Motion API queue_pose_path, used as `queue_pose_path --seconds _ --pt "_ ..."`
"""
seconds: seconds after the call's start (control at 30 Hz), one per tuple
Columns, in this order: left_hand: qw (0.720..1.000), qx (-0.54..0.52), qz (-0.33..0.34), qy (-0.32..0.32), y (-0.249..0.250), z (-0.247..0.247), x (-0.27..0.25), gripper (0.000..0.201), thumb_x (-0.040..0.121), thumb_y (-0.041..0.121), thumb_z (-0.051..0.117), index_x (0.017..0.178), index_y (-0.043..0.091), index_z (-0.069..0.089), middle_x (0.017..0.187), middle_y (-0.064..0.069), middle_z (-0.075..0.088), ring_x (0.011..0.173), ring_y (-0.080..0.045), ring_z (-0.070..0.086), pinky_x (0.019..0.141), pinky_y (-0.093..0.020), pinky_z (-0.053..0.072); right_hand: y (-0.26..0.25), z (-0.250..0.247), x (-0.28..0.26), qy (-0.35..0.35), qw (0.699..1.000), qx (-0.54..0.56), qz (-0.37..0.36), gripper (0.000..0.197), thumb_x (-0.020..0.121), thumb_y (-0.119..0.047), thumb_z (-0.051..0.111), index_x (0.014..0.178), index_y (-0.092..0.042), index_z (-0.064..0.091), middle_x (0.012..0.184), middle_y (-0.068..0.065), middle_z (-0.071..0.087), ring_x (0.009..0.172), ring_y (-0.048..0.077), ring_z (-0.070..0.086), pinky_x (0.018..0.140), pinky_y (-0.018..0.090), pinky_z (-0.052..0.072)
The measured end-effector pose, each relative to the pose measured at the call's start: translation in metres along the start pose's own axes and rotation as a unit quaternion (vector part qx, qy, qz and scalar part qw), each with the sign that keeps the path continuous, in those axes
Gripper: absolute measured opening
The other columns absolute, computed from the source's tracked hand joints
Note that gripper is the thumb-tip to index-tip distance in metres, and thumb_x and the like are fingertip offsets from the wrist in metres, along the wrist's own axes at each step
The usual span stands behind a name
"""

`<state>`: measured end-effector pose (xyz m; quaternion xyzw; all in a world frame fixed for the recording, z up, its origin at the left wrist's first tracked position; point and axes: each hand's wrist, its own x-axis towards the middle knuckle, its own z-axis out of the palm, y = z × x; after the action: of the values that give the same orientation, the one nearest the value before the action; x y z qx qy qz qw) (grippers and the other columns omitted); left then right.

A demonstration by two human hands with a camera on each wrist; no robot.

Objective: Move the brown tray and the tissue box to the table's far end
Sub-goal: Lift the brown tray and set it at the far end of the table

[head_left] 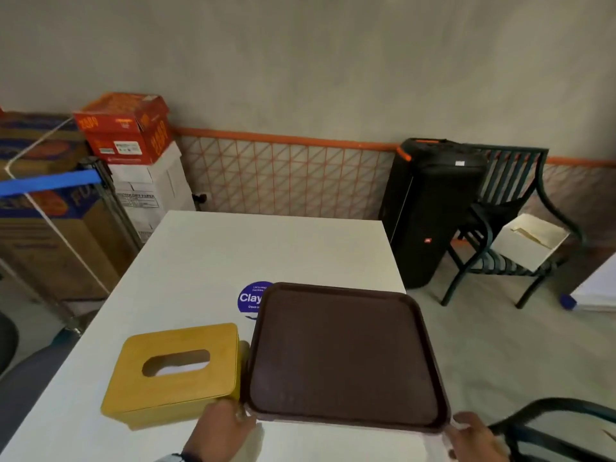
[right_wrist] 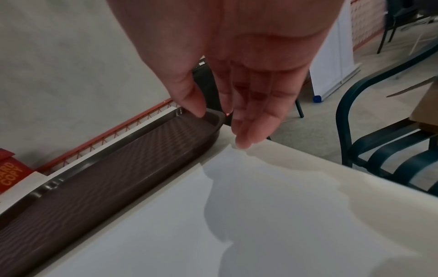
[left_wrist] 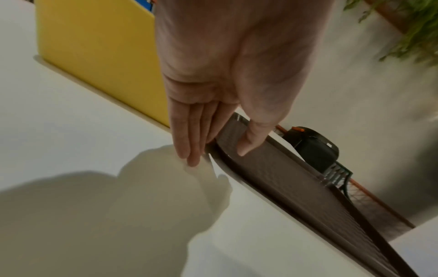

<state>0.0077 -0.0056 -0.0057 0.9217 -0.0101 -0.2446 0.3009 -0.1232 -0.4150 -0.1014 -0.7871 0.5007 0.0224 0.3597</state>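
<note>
On the near half of the white table [head_left: 206, 255] I see the brown tray [head_left: 343, 355] lying flat, its right edge close to the table's right side. My left hand [head_left: 221, 428] is at the tray's near left corner: the wrist view shows its fingers [left_wrist: 189, 135] straight and pressed together along the outside of the rim, tips on the tabletop, with the thumb [left_wrist: 251, 138] laid over the rim onto the tray's textured floor. My right hand [head_left: 473, 435] is at the near right corner; its fingers [right_wrist: 251, 120] hang straight and together just outside the corner, and the thumb [right_wrist: 192, 101] touches the rim's top. I cannot tell whether either hand has any real grip.

Just beside the tray's left edge sits the yellow tissue box [head_left: 173, 371], white tissue showing in its oval slot; whether the two touch I cannot tell. A round blue sticker [head_left: 250, 298] on the tabletop is partly covered by the tray's far left corner. Between these things and the far edge I see only bare tabletop.

Beyond the table stand an orange wire grille [head_left: 283, 175], stacked cardboard boxes [head_left: 126, 128] at left, a black speaker [head_left: 430, 208] at right, and a dark green chair [head_left: 513, 215] holding a white box [head_left: 526, 241].
</note>
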Motion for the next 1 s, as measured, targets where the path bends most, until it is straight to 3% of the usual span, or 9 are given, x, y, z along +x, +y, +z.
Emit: queue_pose_path --seconds 0.07,0.2,0.3,0.4,0.57,0.67,0.8,0.93,1.0 --pt "1.0 -0.016 -0.008 0.012 0.011 -0.002 0.003 0.047 0.084 0.038 0.059 0.046 0.011 0.053 0.042 0.002 0.053 0.056 -0.013 0.059 0.061 -0.021 0.045 -0.028 -0.015 -0.019 -0.008 0.999 0.044 -0.003 0.021 0.075 -0.018 0.075 0.086 -0.018 0.057 0.049 0.008 0.067 0.053 0.03 0.067 0.056 0.035 0.055" --pt "0.996 -0.021 -0.06 0.056 0.014 0.007 0.018 0.046 0.082 0.041 0.065 0.05 0.01 0.053 0.053 0.001 0.057 0.057 -0.02 0.055 0.061 -0.029 0.043 -0.04 -0.022 -0.009 -0.05 0.996 0.065 0.018 0.016 0.085 -0.01 0.067 0.095 -0.01 0.054 0.059 0.023 0.069 0.048 0.032 0.062 0.048 0.032 0.047" --pt "0.994 -0.01 -0.075 0.081 0.01 0.014 0.032 0.028 0.085 0.028 0.064 0.063 0.014 0.054 0.072 -0.01 0.068 0.079 -0.031 0.066 0.068 -0.031 0.048 -0.044 -0.023 -0.003 -0.064 0.996 0.054 0.015 0.013 0.083 -0.007 0.068 0.092 -0.008 0.058 0.061 0.022 0.07 0.052 0.036 0.067 0.052 0.039 0.055" --pt "0.992 -0.017 -0.087 0.088 0.006 0.016 0.038 0.017 0.083 0.02 0.066 0.068 0.013 0.061 0.084 -0.013 0.076 0.084 -0.032 0.068 0.068 -0.029 0.047 -0.049 -0.028 0.002 -0.058 0.998 0.028 -0.007 0.01 0.08 -0.004 0.068 0.084 -0.009 0.061 0.063 0.017 0.072 0.047 0.028 0.069 0.055 0.033 0.054" --pt "0.982 -0.119 -0.117 0.088 0.014 0.01 0.04 0.019 0.08 0.012 0.073 0.063 0.008 0.067 0.066 -0.011 0.075 0.058 -0.025 0.073 0.066 -0.042 0.062 -0.054 -0.038 0.018 -0.04 0.998 0.054 -0.018 0.015 0.076 0.008 0.07 0.081 -0.005 0.065 0.057 0.013 0.069 0.047 0.031 0.068 0.049 0.034 0.056" --pt "0.974 -0.169 -0.104 0.105 0.04 -0.005 0.037 0.015 0.084 0.006 0.07 0.069 0.008 0.066 0.067 -0.009 0.074 0.051 -0.021 0.073 0.051 -0.029 0.061 -0.067 -0.053 0.036 -0.06 0.994 0.077 -0.04 0.017 0.077 0.013 0.068 0.087 -0.001 0.065 0.068 0.022 0.068 0.06 0.034 0.07 0.048 0.03 0.059" --pt "0.965 -0.21 -0.081 0.132 0.074 -0.031 0.049 0.017 0.084 0.006 0.07 0.068 0.007 0.065 0.069 -0.012 0.074 0.049 -0.018 0.072 0.041 -0.016 0.053 -0.102 -0.074 0.061 -0.086 0.986 0.129 -0.056 0.017 0.083 0.016 0.06 0.093 0.003 0.06 0.07 0.02 0.062 0.055 0.032 0.064 0.041 0.025 0.057" --pt "0.961 -0.211 -0.073 0.162 0.094 -0.064 0.081 0.017 0.081 0.007 0.073 0.065 0.009 0.068 0.067 -0.013 0.076 0.057 -0.025 0.074 0.059 -0.036 0.063 -0.154 -0.086 0.076 -0.096 0.978 0.165 -0.082 0.013 0.087 0.012 0.057 0.094 0.002 0.06 0.072 0.018 0.062 0.059 0.032 0.064 0.043 0.019 0.056" --pt "0.957 -0.225 -0.076 0.168 0.104 -0.082 0.099 0.013 0.081 0.004 0.072 0.069 0.007 0.068 0.072 -0.018 0.075 0.058 -0.027 0.074 0.055 -0.034 0.064 -0.184 -0.086 0.08 -0.108 0.975 0.179 -0.081 0.013 0.088 0.009 0.058 0.091 -0.003 0.059 0.08 0.018 0.064 0.064 0.032 0.066 0.044 0.019 0.057"
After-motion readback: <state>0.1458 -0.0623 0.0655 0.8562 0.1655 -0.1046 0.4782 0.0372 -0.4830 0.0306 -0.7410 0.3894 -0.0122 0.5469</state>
